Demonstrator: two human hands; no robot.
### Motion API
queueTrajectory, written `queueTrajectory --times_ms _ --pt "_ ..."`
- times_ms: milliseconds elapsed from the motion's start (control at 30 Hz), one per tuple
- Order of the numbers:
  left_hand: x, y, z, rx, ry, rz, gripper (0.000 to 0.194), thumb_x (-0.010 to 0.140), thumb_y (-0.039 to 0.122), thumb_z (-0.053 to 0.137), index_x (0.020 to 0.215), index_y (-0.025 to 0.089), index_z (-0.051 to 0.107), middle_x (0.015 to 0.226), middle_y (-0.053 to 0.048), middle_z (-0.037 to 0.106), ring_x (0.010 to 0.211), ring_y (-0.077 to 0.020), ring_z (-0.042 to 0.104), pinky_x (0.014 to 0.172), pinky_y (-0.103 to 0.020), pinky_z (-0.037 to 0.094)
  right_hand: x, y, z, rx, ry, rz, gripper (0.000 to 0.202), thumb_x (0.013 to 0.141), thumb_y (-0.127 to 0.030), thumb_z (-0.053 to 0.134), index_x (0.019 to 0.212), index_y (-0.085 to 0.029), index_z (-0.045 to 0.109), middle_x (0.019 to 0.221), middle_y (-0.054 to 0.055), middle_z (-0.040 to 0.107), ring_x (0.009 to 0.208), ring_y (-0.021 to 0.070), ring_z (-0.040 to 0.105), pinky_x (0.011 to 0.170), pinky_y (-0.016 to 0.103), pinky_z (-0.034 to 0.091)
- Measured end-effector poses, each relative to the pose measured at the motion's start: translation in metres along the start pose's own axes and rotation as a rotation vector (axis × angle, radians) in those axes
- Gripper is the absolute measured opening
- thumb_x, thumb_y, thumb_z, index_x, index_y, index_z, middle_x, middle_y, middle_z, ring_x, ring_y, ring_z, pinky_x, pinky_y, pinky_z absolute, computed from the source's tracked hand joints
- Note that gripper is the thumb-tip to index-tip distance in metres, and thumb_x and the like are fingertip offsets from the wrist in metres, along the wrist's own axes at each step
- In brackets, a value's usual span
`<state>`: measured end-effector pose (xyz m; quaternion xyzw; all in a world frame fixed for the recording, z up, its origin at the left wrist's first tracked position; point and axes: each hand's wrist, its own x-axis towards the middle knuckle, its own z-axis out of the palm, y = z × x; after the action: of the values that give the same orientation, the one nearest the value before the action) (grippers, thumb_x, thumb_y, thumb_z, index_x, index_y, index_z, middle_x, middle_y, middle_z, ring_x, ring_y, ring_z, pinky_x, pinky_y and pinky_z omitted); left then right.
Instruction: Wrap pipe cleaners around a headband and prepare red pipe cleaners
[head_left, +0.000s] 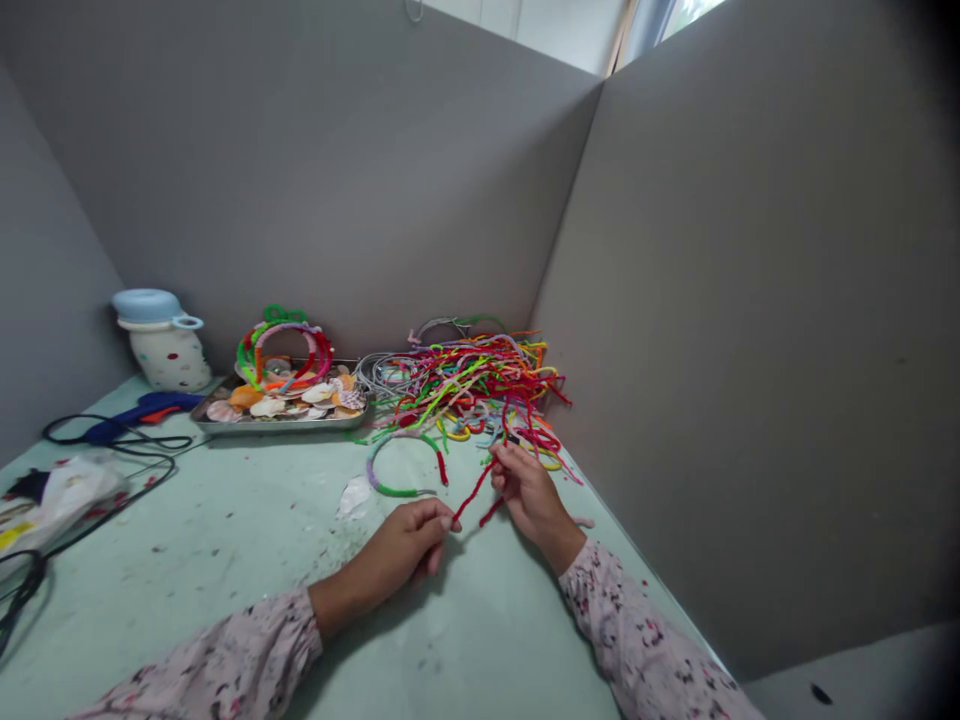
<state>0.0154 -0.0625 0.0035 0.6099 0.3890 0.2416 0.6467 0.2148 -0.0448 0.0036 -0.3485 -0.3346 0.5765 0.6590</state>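
Note:
A red pipe cleaner (475,489) runs slantwise between my two hands above the table. My left hand (411,545) pinches its lower end between thumb and fingertips. Higher up, my right hand (531,492) is closed on the same pipe cleaner, and a red end sticks out below its fingers. Just beyond my left hand lies an open ring (382,448) wrapped in green, purple and red fuzzy stems, with a bare grey tip. Past my right hand spreads a tangled heap of coloured pipe cleaners (480,375).
A metal tray (281,427) of seashells stands at the back, with several wrapped rings (327,350) on it. To its left are a lidded white jar (171,355) and a blue tool (142,412) with a black cord. A plastic bag (79,490) lies far left. Grey partitions (337,180) enclose the table.

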Motion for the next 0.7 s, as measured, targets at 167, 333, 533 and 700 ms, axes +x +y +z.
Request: queueTrajectory --times_ms 167,333,533,700 --pt "-0.004 0.006 -0.002 0.031 -0.026 -0.034 0.028 0.08 0.045 0.049 0.081 0.017 0.054 0.042 0.007 0.046 0.03 -0.0056 0.03 0.033 -0.017 0.02 0.006 -0.011 -0.008 0.119 0.121 -0.033 0.019 0.062 -0.022 0.082 0.074 -0.017 0.068 0.071 -0.003 0.06 0.053 0.004 0.047 0.042 0.012 0.039" --pt "-0.003 0.006 -0.004 0.02 -0.058 -0.028 0.029 0.078 0.046 0.052 0.075 0.018 0.05 0.045 0.006 0.047 0.034 -0.0057 0.032 0.035 -0.017 0.025 0.008 -0.019 -0.014 0.144 0.148 -0.056 0.017 0.063 -0.023 0.081 0.071 -0.017 0.067 0.06 -0.004 0.057 0.051 0.0046 0.048 0.042 0.012 0.04" --pt "-0.001 0.004 -0.004 0.008 -0.09 -0.023 0.027 0.079 0.044 0.053 0.077 0.017 0.05 0.046 0.006 0.048 0.033 -0.0052 0.032 0.035 -0.017 0.024 0.009 -0.02 -0.016 0.171 0.174 -0.063 0.017 0.063 -0.023 0.08 0.072 -0.017 0.067 0.063 -0.003 0.059 0.052 0.005 0.049 0.042 0.012 0.041" --pt "0.0 0.001 -0.005 0.017 -0.099 -0.02 0.027 0.081 0.043 0.053 0.08 0.017 0.052 0.046 0.006 0.048 0.033 -0.005 0.032 0.034 -0.017 0.022 0.01 -0.022 -0.018 0.174 0.21 -0.07 0.018 0.065 -0.026 0.079 0.073 -0.016 0.066 0.064 -0.003 0.059 0.052 0.0042 0.049 0.042 0.012 0.041"
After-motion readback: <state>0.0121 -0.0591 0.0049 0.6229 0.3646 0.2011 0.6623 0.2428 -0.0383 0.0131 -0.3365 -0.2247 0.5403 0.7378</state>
